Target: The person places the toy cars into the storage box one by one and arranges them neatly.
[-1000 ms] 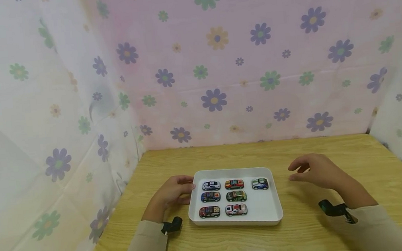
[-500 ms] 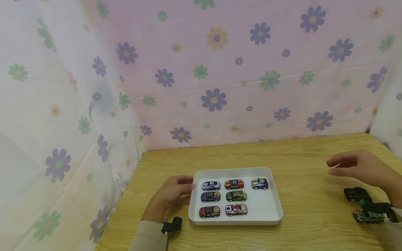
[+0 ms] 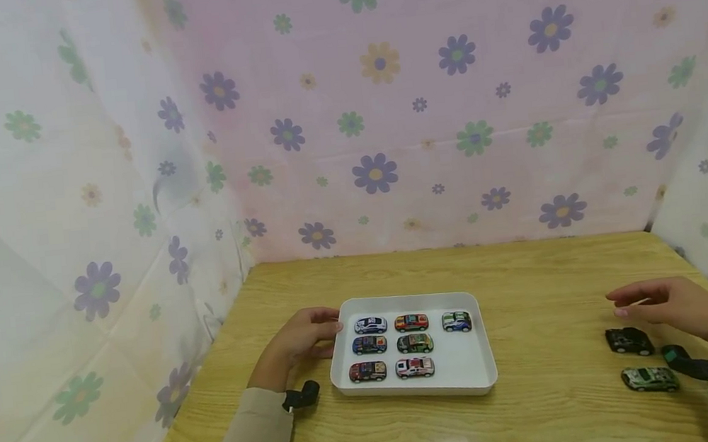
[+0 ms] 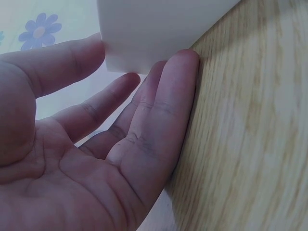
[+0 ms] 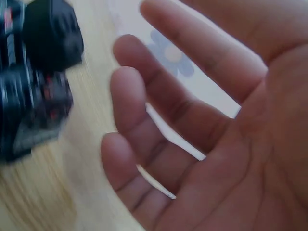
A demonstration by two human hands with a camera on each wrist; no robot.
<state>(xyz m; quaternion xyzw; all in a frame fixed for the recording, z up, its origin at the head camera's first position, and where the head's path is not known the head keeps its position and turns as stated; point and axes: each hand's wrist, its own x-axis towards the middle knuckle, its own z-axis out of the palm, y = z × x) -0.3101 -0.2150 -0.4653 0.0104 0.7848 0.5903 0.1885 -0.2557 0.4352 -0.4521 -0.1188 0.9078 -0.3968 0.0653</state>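
Note:
My left hand (image 3: 301,341) rests against the left side of a white tray (image 3: 484,351), its fingers lightly bent. In the left wrist view the fingertips (image 4: 180,60) meet the tray's outer wall (image 4: 149,31) close over the table. Several small toy cars lie in the tray: two columns at the left, and a white, green and blue toy car (image 3: 456,322) at upper right. At the right, my right hand (image 3: 665,301) holds nothing, its fingers loosely bent, just beyond a black toy car (image 3: 629,342). A green toy car (image 3: 649,379) lies nearer to me.
A wooden table (image 3: 549,316) carries everything. Flowered cloth (image 3: 422,129) hangs behind it and along both sides. Small black wrist cameras sit on both wrists, the right one (image 3: 694,364) beside the green car.
My right hand has moved rightward from beside the tray to the two toy cars at the right, which now show fully. My left hand and the tray have stayed put.

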